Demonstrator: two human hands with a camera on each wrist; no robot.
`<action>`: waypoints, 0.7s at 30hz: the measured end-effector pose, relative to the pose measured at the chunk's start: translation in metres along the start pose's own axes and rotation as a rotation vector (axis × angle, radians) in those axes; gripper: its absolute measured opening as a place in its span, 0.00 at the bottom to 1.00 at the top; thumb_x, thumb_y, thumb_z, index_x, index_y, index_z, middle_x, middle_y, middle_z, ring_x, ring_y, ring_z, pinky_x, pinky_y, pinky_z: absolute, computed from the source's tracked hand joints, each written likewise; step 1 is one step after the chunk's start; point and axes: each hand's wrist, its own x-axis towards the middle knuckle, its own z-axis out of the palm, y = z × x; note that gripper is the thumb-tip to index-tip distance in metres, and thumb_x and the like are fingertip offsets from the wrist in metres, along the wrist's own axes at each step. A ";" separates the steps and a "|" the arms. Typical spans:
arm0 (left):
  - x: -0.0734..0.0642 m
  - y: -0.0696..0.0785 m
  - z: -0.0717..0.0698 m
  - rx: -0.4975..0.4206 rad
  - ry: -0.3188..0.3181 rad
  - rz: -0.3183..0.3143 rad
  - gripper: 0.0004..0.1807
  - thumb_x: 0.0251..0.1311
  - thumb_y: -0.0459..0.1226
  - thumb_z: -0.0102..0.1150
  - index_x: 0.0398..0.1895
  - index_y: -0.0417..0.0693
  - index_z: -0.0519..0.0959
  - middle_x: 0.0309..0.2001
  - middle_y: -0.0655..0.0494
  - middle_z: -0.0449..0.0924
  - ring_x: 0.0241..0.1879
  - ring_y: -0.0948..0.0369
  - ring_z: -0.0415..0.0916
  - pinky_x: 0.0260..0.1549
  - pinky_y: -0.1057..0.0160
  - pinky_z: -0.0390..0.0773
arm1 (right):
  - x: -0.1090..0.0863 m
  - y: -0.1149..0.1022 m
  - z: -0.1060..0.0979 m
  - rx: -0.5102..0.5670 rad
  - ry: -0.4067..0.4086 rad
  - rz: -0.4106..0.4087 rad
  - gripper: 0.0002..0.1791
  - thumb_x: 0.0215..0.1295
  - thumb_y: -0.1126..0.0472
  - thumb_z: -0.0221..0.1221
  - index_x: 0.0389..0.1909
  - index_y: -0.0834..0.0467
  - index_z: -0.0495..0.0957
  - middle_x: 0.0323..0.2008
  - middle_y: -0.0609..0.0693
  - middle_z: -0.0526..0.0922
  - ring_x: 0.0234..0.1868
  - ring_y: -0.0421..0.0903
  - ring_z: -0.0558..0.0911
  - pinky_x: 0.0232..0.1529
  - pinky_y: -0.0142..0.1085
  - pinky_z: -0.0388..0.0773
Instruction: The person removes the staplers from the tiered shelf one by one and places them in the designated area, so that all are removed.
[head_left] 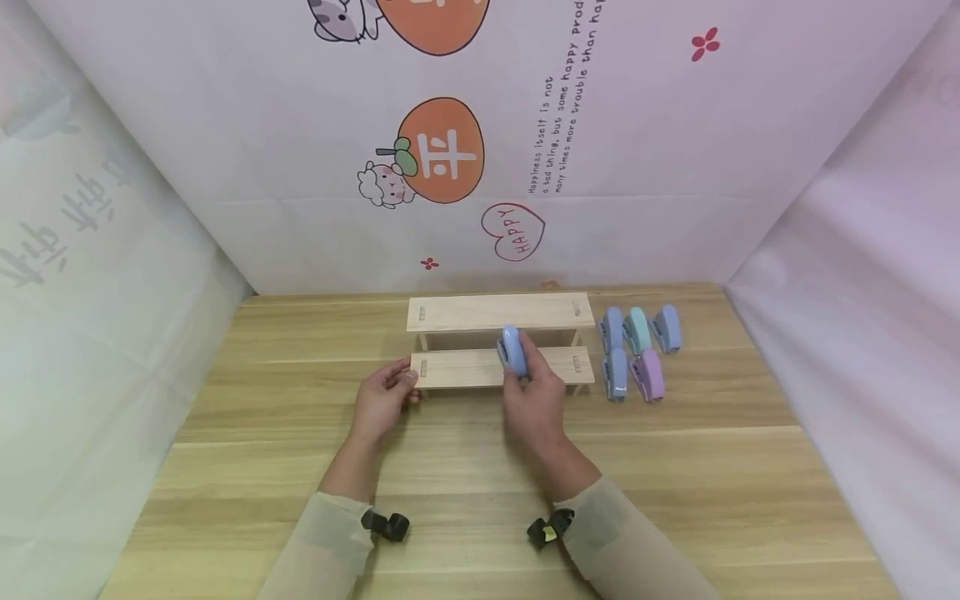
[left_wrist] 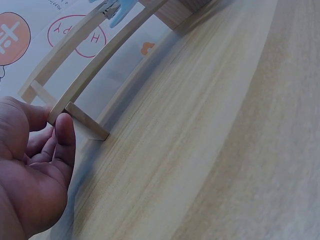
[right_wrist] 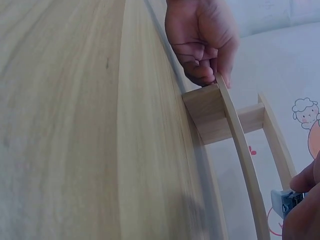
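A pale wooden two-step rack (head_left: 457,369) stands on the table, its back board higher than the front one. My left hand (head_left: 378,404) pinches the left end of the front board between thumb and fingers, as the left wrist view (left_wrist: 37,165) also shows. In my right hand (head_left: 536,408) is a small light-blue stapler (head_left: 513,350), gripped between thumb and fingers over the front board, right of its middle. Whether the stapler touches the wood I cannot tell. Its end (right_wrist: 284,201) peeks out beside the thumb in the right wrist view.
Right of the rack lie several more staplers in two rows: blue ones (head_left: 615,375), a mint one (head_left: 637,330) and a purple one (head_left: 648,375). A printed white cloth (head_left: 300,167) hangs behind the wood-grain table (head_left: 450,483), with white cloth at both sides.
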 end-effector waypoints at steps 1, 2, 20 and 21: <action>0.000 0.000 0.000 0.000 0.001 -0.002 0.23 0.71 0.35 0.64 0.67 0.39 0.77 0.54 0.42 0.83 0.39 0.54 0.83 0.39 0.64 0.90 | 0.000 0.000 -0.001 -0.005 0.003 -0.003 0.33 0.70 0.71 0.61 0.75 0.57 0.68 0.71 0.54 0.72 0.71 0.54 0.72 0.70 0.44 0.71; 0.000 0.000 -0.001 0.001 0.000 -0.004 0.23 0.71 0.35 0.64 0.67 0.39 0.77 0.54 0.42 0.83 0.39 0.54 0.83 0.39 0.64 0.90 | 0.001 0.000 -0.002 -0.013 0.006 -0.004 0.33 0.70 0.71 0.61 0.75 0.56 0.68 0.71 0.54 0.73 0.71 0.54 0.73 0.70 0.44 0.72; -0.002 0.001 -0.001 0.031 -0.003 -0.018 0.24 0.71 0.37 0.65 0.68 0.42 0.76 0.50 0.41 0.84 0.39 0.54 0.83 0.39 0.65 0.89 | 0.002 0.004 -0.019 -0.018 0.015 0.013 0.33 0.69 0.71 0.62 0.75 0.59 0.68 0.71 0.54 0.73 0.71 0.54 0.72 0.70 0.45 0.71; -0.001 0.001 -0.001 0.029 -0.002 -0.018 0.24 0.71 0.37 0.65 0.68 0.42 0.76 0.50 0.41 0.84 0.39 0.54 0.83 0.39 0.65 0.89 | 0.003 0.004 -0.020 -0.021 0.017 0.020 0.33 0.69 0.71 0.62 0.75 0.58 0.68 0.71 0.54 0.73 0.71 0.53 0.72 0.71 0.45 0.71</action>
